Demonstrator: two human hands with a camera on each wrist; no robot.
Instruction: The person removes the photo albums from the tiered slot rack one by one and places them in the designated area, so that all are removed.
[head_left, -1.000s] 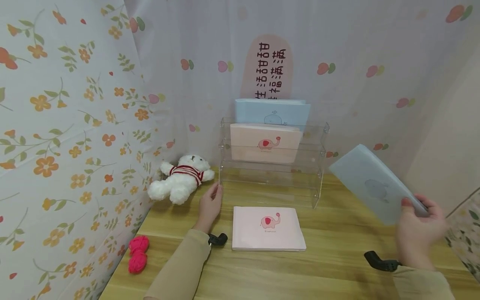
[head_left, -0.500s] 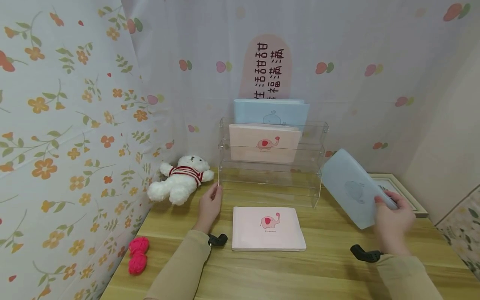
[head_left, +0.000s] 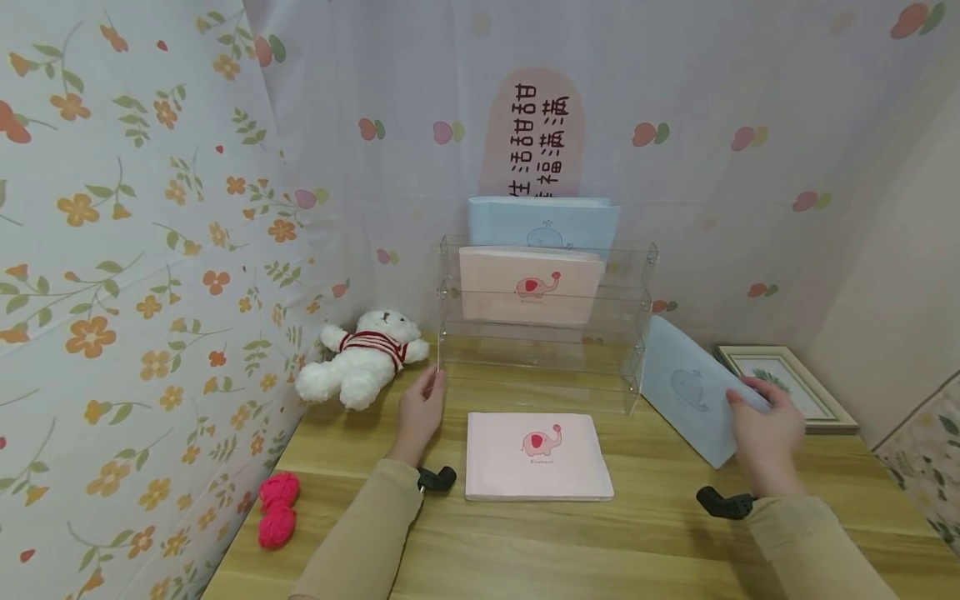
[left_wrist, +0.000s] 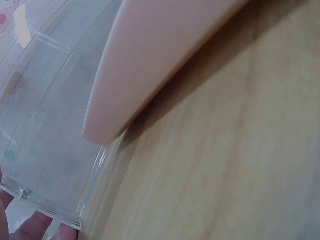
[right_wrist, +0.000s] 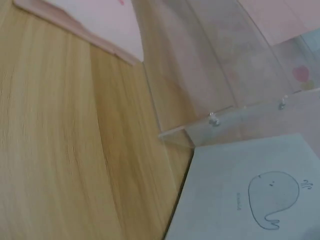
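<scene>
My left hand (head_left: pixel 421 415) holds the left side panel of a clear acrylic rack (head_left: pixel 540 357). In the left wrist view, fingertips (left_wrist: pixel 36 225) show at the panel's edge. My right hand (head_left: pixel 771 437) grips a light blue notebook (head_left: pixel 684 390) with a whale drawing by its right edge. That notebook stands tilted beside the rack's right side; in the right wrist view its cover (right_wrist: pixel 250 195) lies close to the clear side panel. A pink elephant notebook (head_left: pixel 538 479) lies flat before the rack. Another pink notebook (head_left: pixel 528 308) and a blue one (head_left: pixel 506 221) stand in the upper tiers.
A white teddy bear (head_left: pixel 363 375) in a striped top lies left of the rack. Pink yarn (head_left: pixel 277 510) sits at the table's left edge. A picture frame (head_left: pixel 825 408) lies at the back right, partly behind the right hand. Patterned cloth (head_left: pixel 150 292) hangs at the left.
My right hand has carried the blue notebook leftward and down to the rack's right side. The picture frame behind it has come into sight. My left hand has stayed in place.
</scene>
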